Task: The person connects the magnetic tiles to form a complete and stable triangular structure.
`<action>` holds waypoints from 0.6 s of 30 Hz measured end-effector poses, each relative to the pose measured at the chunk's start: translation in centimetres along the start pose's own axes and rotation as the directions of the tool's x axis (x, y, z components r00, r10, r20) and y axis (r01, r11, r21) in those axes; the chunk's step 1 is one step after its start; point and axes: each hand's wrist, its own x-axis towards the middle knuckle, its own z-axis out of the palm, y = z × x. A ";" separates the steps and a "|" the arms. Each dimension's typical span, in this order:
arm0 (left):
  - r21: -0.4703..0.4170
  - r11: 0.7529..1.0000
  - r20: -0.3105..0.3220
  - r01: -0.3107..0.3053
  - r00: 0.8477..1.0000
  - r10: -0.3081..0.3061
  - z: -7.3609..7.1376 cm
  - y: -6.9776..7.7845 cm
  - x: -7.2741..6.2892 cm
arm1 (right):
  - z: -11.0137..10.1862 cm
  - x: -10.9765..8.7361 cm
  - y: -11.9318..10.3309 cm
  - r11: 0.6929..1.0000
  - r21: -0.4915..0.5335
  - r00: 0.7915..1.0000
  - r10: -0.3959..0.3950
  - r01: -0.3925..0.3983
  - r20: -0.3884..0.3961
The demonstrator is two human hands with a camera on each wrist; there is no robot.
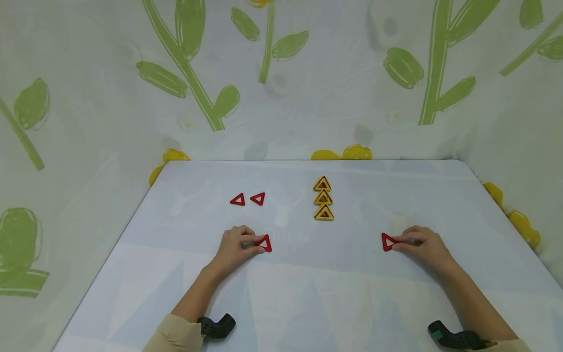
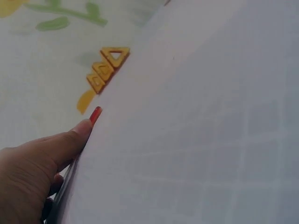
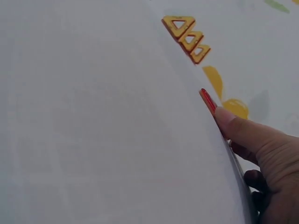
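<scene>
Between thumb and fingers, my left hand (image 1: 236,248) pinches a red hollow triangle (image 1: 269,243) low over the table, left of centre. Over on the right side, my right hand (image 1: 425,246) pinches a second red hollow triangle (image 1: 383,242) by its right end. Three yellow triangles (image 1: 323,197) with dark reddish edges form an upright column between and beyond the hands. Past the left hand lie two more red triangles, one (image 1: 238,199) to the left and another (image 1: 258,198) beside it. In both wrist views the thumb covers part of the held piece.
All the pieces are on a pale blue and white patterned tabletop (image 1: 308,313). Its back edge meets a light wall covering (image 1: 290,117) printed with green plants and yellow shapes. Dark wrist devices, the left one (image 1: 218,326) and the right one (image 1: 455,336), sit at the sleeves.
</scene>
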 end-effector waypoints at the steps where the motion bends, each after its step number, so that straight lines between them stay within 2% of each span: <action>1: 0.009 1.000 0.000 -0.012 1.000 0.012 0.1 0.0 0.1 | 0.1 0.0 -0.1 1.000 0.008 1.000 -0.003 0.003 0.004; 5: 0.024 0.997 -0.003 -0.070 0.998 0.070 0.5 0.2 0.5 | 0.5 -0.1 -0.6 1.000 0.017 1.000 -0.011 0.011 0.015; 8: 0.021 0.996 0.004 -0.091 0.996 0.091 0.7 0.3 0.8 | 0.8 0.0 -0.8 1.000 0.013 1.000 -0.025 0.025 0.016; 14: 0.008 0.997 0.049 -0.079 0.996 0.079 1.2 0.9 1.2 | 1.5 0.0 -1.0 0.999 0.008 0.998 -0.048 0.048 0.030; 18: 0.003 0.998 0.079 -0.064 0.995 0.064 1.5 1.3 1.4 | 2.3 0.2 -1.1 0.996 0.012 0.995 -0.090 0.089 0.043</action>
